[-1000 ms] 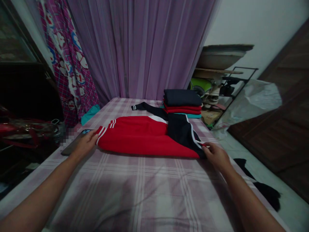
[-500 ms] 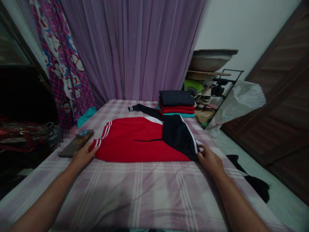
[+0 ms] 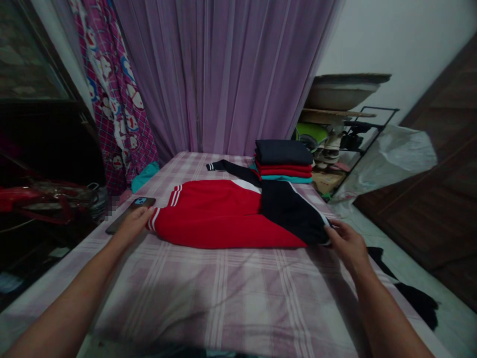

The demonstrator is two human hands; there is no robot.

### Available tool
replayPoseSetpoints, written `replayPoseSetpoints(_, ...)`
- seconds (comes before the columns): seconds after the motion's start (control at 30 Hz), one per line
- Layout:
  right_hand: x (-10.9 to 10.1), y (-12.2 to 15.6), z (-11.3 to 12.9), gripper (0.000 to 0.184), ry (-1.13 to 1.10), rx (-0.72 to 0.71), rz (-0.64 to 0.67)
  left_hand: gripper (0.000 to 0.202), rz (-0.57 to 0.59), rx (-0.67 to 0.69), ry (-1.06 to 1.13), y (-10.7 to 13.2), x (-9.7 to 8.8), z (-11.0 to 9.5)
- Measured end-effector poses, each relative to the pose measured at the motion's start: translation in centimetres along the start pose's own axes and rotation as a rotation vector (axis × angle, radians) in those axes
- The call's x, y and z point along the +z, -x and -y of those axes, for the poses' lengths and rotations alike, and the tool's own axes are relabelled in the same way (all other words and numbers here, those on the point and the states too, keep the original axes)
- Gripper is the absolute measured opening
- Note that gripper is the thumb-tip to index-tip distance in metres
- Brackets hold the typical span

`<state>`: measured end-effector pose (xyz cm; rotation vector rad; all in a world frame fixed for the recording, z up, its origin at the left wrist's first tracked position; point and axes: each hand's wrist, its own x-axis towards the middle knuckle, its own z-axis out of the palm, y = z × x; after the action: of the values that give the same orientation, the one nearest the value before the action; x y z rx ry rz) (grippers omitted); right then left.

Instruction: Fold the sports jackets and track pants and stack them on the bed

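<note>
A red and black jacket (image 3: 212, 223) with white trim lies sideways across the bed, its near edge lifted a little. My left hand (image 3: 133, 223) pinches the white-striped hem at the jacket's left end. At the other end, my right hand (image 3: 345, 241) grips the black shoulder part by its white-edged border. One black sleeve with a white-striped cuff (image 3: 213, 166) stretches away toward the curtain. Just behind my left hand is a phone (image 3: 119, 221), partly covered by it.
Folded clothes (image 3: 283, 161) in dark, red and teal are stacked at the bed's far right. A plaid sheet (image 3: 223, 293) covers the bed. Purple curtains (image 3: 223, 74) hang behind. A cluttered rack (image 3: 357, 134) stands right, and black cloth (image 3: 417, 301) lies on the floor.
Both hands have raised the jacket's near edge slightly, and the right hand has drawn the black shoulder outward to the right. The camera view has shifted a little left.
</note>
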<state>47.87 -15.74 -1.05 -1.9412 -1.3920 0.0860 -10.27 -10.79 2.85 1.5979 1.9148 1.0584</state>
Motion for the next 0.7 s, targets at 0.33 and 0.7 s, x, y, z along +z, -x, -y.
replayPoseSetpoints(0.33,-0.9,2.1,2.5,0.053,0.524,0.048,0.298,0.050,0.007,-0.002,-0.667,2.9,0.5,-0.4)
replayPoseSetpoints(0.7,3.8,2.4,6.9,0.051,0.503,-0.500,0.266,0.046,0.325,0.551,-0.647,4.9,6.9,-2.8)
